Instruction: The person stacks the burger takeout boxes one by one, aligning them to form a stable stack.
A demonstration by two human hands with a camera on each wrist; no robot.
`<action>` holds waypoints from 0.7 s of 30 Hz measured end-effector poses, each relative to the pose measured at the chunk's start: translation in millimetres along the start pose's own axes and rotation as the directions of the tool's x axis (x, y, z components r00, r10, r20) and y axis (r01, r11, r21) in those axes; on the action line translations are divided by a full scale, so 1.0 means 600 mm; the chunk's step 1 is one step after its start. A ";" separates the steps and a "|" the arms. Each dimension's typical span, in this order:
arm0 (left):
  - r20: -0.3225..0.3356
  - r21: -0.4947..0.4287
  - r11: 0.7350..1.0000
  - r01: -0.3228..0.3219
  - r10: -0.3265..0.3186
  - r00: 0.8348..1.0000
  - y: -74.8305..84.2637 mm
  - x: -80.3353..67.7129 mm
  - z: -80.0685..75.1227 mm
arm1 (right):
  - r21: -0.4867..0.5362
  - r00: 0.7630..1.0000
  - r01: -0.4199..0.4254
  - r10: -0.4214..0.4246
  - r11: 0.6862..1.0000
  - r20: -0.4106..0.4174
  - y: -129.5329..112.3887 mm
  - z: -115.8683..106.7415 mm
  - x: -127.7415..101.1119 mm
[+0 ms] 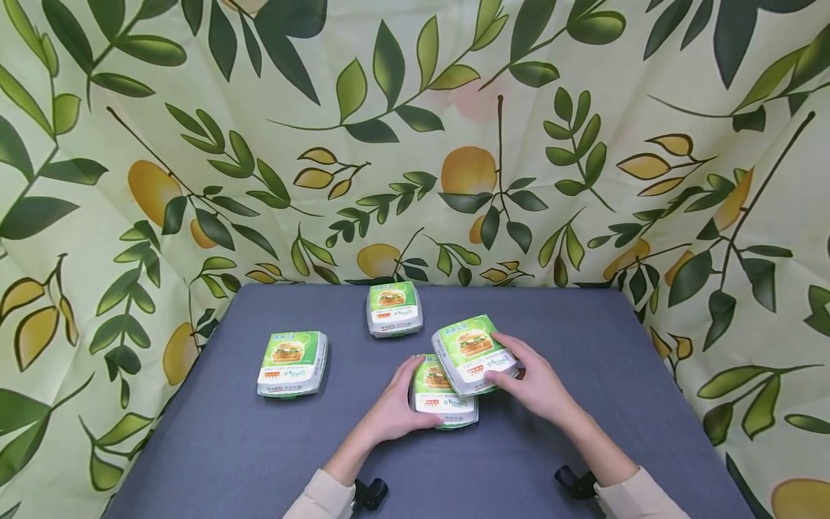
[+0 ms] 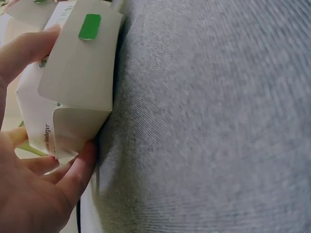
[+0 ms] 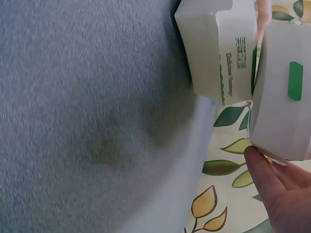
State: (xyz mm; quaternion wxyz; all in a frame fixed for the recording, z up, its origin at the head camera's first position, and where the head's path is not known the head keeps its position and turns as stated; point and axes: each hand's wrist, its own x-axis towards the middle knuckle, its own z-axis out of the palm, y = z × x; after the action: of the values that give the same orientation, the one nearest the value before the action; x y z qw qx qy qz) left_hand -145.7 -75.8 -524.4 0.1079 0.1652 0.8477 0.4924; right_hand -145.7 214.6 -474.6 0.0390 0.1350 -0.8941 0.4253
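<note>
Several green-and-white burger boxes lie on a grey-blue table (image 1: pixel 570 447). My left hand (image 1: pixel 397 409) grips the lower box (image 1: pixel 441 405) at the table's middle; the left wrist view shows its white side (image 2: pixel 77 73) between thumb and fingers. My right hand (image 1: pixel 528 382) holds a second box (image 1: pixel 473 353) tilted, partly over the lower one. In the right wrist view this box (image 3: pixel 284 92) sits above my fingertips (image 3: pixel 262 170), with the lower box (image 3: pixel 218 48) beside it.
Another burger box (image 1: pixel 293 362) lies at the left, and one more (image 1: pixel 393 308) near the far edge. A leaf-and-fruit patterned cloth (image 1: pixel 415 144) walls in the table at the back and both sides. Two black clips (image 1: pixel 369 494) sit at the near edge.
</note>
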 end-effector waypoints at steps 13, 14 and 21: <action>-0.005 -0.027 1.000 -0.012 0.012 1.000 0.006 -0.007 -0.006 | -0.015 0.999 0.039 -0.039 0.999 -0.001 -0.021 0.018 -0.010; -0.010 -0.035 0.999 -0.015 0.014 1.000 0.007 -0.008 -0.006 | -0.016 0.999 0.039 -0.039 0.999 0.002 -0.023 0.019 -0.011; -0.039 -0.085 0.995 -0.051 0.047 0.998 0.020 -0.019 -0.013 | -0.006 0.999 0.042 -0.042 0.999 -0.001 -0.035 0.027 -0.020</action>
State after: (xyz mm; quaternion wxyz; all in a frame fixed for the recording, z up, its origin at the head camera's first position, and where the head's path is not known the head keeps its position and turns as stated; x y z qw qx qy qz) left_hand -135.6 -80.7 -510.0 0.0870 0.1719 0.8234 0.5338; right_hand -127.9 192.1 -471.2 0.0489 0.1531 -0.8922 0.4220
